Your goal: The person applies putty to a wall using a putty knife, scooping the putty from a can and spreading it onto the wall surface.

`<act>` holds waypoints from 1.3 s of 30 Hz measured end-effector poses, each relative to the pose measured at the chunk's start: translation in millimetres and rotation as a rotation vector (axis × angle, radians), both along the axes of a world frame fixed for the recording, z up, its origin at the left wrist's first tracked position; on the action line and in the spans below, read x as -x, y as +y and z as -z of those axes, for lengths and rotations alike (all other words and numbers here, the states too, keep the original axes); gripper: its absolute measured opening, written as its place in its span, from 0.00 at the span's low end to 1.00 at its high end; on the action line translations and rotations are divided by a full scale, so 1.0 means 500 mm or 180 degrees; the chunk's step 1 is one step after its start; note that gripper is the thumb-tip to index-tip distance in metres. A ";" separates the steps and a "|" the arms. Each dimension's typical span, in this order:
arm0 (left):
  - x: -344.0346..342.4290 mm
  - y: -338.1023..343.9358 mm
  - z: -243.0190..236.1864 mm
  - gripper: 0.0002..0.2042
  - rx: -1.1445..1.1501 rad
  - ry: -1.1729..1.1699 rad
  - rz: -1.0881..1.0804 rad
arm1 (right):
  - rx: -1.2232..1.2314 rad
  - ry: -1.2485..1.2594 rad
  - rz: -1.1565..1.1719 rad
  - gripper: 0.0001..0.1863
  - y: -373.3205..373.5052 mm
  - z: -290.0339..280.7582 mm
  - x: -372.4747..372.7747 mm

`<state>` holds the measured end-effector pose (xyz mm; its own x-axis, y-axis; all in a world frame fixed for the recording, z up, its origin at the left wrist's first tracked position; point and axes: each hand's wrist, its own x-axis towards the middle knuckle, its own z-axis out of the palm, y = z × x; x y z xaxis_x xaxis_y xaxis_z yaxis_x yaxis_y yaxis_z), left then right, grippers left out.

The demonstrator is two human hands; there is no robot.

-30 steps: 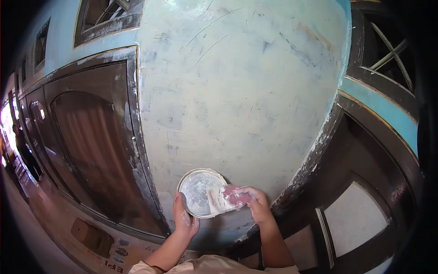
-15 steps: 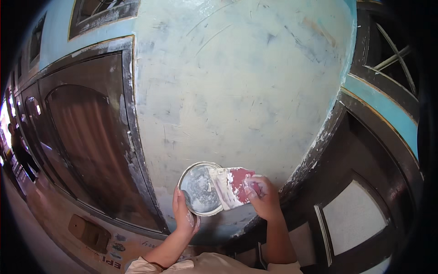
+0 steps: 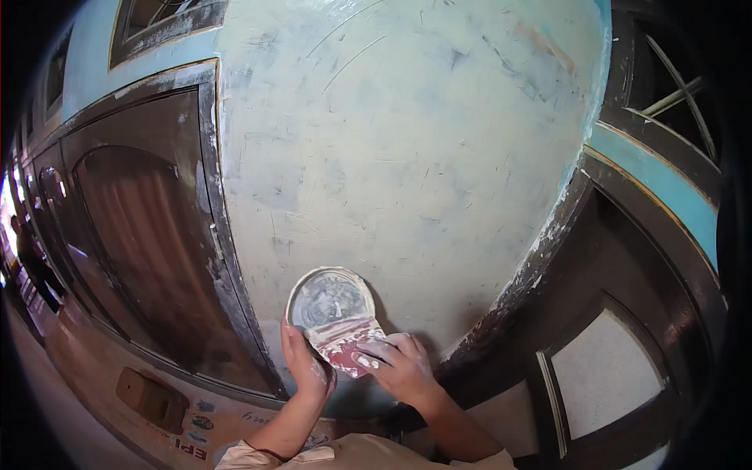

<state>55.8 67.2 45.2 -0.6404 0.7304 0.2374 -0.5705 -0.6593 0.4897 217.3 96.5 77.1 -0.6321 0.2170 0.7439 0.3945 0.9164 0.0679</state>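
Observation:
My left hand (image 3: 306, 362) is closed on the lower left rim of a round, shallow, pale dish (image 3: 327, 299), like a bucket lid, with grey-white putty smeared over its inside. Gripped in my right hand (image 3: 405, 366) is a flat red putty spreader (image 3: 343, 354), coated with white filler. Its wide edge lies across the lower right part of the dish. White smears mark my right fingers and the side of my left hand. Both hands are low in front of a patchy, pale wall (image 3: 392, 172).
Left of the wall stands a dark brown door (image 3: 141, 235) in a scuffed frame. Dark panelled woodwork (image 3: 627, 274) with a pale panel is on the right. A brown box-like object (image 3: 151, 395) sits on the floor at lower left. A person (image 3: 33, 258) stands far left.
My right hand has moved left and down, turning the spreader so its edge sits lower across the dish. The dish has shifted slightly left and up with my left hand.

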 end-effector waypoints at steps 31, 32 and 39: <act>-0.074 -0.006 0.010 0.19 -0.0029 -0.0249 0.0119 | 0.0066 -0.0053 0.0336 0.18 0.033 0.033 -0.019; -0.076 -0.003 0.010 0.19 -0.0053 -0.0237 0.0135 | 0.0042 -0.0040 0.0350 0.18 0.039 0.028 -0.025; -0.085 0.001 0.010 0.19 0.0066 0.0053 0.0116 | -0.0037 -0.0257 0.0226 0.13 0.061 0.002 -0.053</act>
<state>98.5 67.7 40.1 -0.6093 0.7581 0.2324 -0.5856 -0.6279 0.5127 243.8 126.9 75.8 -0.6734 0.2551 0.6939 0.4513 0.8853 0.1124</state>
